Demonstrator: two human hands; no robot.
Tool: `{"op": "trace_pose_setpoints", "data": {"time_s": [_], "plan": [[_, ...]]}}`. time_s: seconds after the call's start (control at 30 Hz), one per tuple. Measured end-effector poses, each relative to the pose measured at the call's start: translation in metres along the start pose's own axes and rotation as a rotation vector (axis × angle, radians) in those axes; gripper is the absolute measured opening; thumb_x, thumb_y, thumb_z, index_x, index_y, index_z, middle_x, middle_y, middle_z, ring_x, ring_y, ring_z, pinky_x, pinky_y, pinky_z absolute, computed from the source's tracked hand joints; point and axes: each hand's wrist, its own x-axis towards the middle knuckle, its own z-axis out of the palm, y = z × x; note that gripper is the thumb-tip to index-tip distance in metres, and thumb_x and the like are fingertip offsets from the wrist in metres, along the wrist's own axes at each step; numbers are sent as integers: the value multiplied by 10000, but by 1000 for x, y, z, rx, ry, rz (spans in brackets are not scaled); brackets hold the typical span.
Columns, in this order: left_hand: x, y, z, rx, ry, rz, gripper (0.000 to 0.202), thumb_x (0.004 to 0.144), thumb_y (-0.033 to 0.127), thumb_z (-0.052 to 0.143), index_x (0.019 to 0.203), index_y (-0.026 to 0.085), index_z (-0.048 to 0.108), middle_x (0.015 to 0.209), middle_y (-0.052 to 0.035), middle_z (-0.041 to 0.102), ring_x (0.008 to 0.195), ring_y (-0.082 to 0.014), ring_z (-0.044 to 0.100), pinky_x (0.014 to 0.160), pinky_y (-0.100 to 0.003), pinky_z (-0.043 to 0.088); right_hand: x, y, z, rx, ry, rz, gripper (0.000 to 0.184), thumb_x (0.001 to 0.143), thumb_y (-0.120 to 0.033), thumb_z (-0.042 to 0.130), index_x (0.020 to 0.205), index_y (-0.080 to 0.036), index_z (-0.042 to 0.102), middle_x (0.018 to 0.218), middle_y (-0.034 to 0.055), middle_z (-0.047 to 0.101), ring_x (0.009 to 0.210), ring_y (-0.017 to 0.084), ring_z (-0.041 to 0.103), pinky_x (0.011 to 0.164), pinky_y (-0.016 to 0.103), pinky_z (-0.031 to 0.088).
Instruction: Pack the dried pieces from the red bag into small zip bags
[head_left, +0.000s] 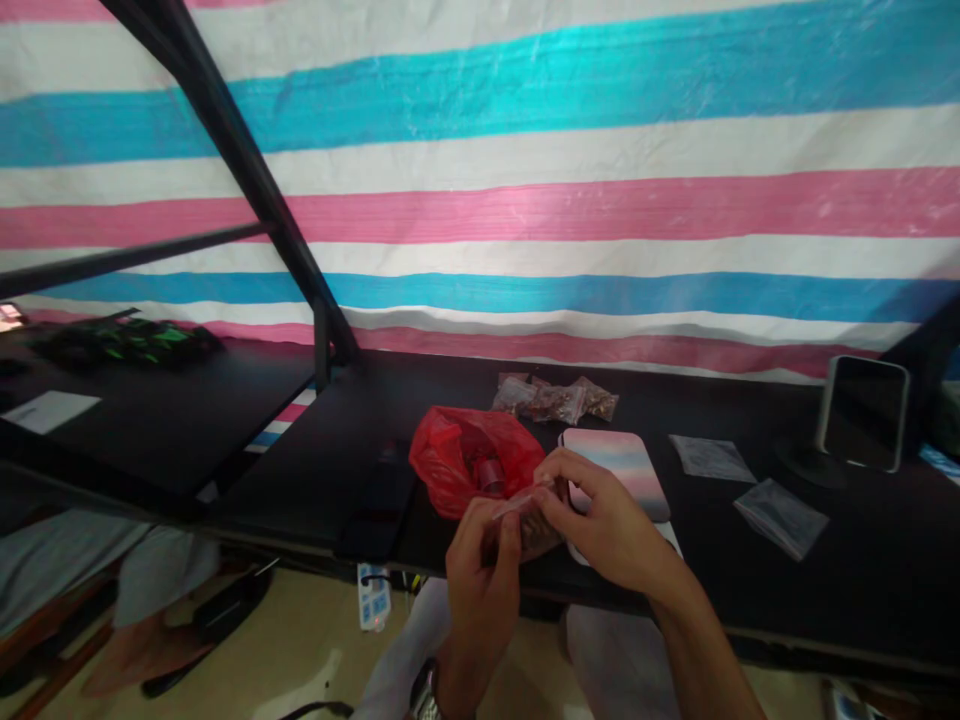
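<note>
Between both hands, at the front edge of the black table, is a small clear plastic bag (538,535) with brownish bits inside. My left hand (486,570) pinches its upper left edge between thumb and fingers. The fingers of my right hand (600,515) are closed on the bag's upper right corner. Just behind the bag sits an open red plastic bag (450,465), with a small reddish-clear cup (490,476) and dark bits in it. Under and beside my right hand lies a flat, pale pink and blue, shiny-topped object (630,465).
Several filled clear bags (559,400) lie behind the red bag. Two flat clear bags, one farther back (712,458) and one nearer (781,517), lie to the right. A phone-like device (862,412) stands at far right. A dark flat object (375,505) is at the left; another person's leg (161,575) shows beyond.
</note>
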Motion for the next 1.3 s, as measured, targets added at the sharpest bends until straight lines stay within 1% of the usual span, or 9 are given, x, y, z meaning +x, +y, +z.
{"op": "trace_pose_setpoints", "data": {"time_s": [0.2, 0.43, 0.53, 0.63, 0.73, 0.8, 1.0, 1.13, 1.3], "plan": [[4, 0, -7, 72, 31, 127, 267, 1070, 319, 591, 878, 213, 742, 812, 0, 700, 737, -123, 666, 692, -193, 546, 4, -8, 13, -34, -76, -29, 68, 974, -192, 692, 933, -239, 720, 959, -1, 694, 931, 182, 609, 886, 323, 440], [-2, -5, -21, 161, 113, 219, 125, 1023, 192, 628, 947, 221, 723, 882, -2, 679, 753, -120, 675, 643, -183, 564, 9, -14, 23, -103, -128, -62, 163, 943, -93, 755, 872, -234, 715, 914, -30, 712, 905, 171, 605, 904, 347, 397], [-3, -5, -31, 267, 167, 346, 105, 979, 142, 668, 963, 219, 737, 952, -9, 668, 810, -113, 676, 675, -173, 567, 11, -19, 28, -104, -101, -81, 213, 903, -53, 805, 827, -236, 725, 888, -52, 727, 910, 161, 621, 914, 345, 378], [-1, -3, -39, 325, 213, 411, 163, 957, 76, 665, 985, 218, 740, 963, 4, 657, 796, -86, 658, 665, -145, 546, 13, -23, 32, -81, -78, -107, 178, 883, -121, 861, 891, -269, 762, 921, -66, 751, 931, 160, 640, 940, 343, 374], [2, -2, -44, 328, 261, 410, 169, 947, 51, 649, 952, 209, 709, 942, 13, 648, 776, -78, 641, 633, -133, 522, 14, -24, 35, -54, -76, -84, 145, 909, -151, 831, 917, -258, 734, 953, -59, 748, 932, 160, 638, 937, 333, 389], [4, -3, -45, 315, 270, 393, 153, 955, 67, 640, 936, 209, 694, 939, 7, 655, 818, -92, 656, 678, -147, 541, 14, -22, 35, -42, -75, -75, 133, 936, -153, 783, 887, -244, 700, 932, -54, 728, 902, 157, 623, 926, 328, 399], [4, -6, -45, 223, 212, 272, 134, 989, 128, 637, 963, 229, 721, 936, -6, 675, 845, -119, 681, 715, -173, 578, 12, -16, 37, -39, -74, -64, 113, 981, -167, 685, 901, -245, 667, 942, -30, 695, 913, 168, 603, 901, 328, 415], [3, -6, -43, 177, 194, 264, 142, 979, 122, 656, 966, 236, 739, 935, -7, 688, 825, -122, 696, 701, -175, 595, 10, -16, 40, -28, -109, -107, 100, 987, -171, 691, 977, -267, 717, 1007, -22, 718, 983, 175, 628, 945, 342, 411], [4, -1, -40, 135, 173, 277, 163, 971, 107, 652, 999, 236, 748, 933, -10, 707, 830, -121, 713, 710, -171, 603, 12, -16, 42, -19, -44, -185, 162, 919, -106, 683, 833, -237, 641, 891, -32, 675, 881, 162, 606, 900, 346, 393]]}}
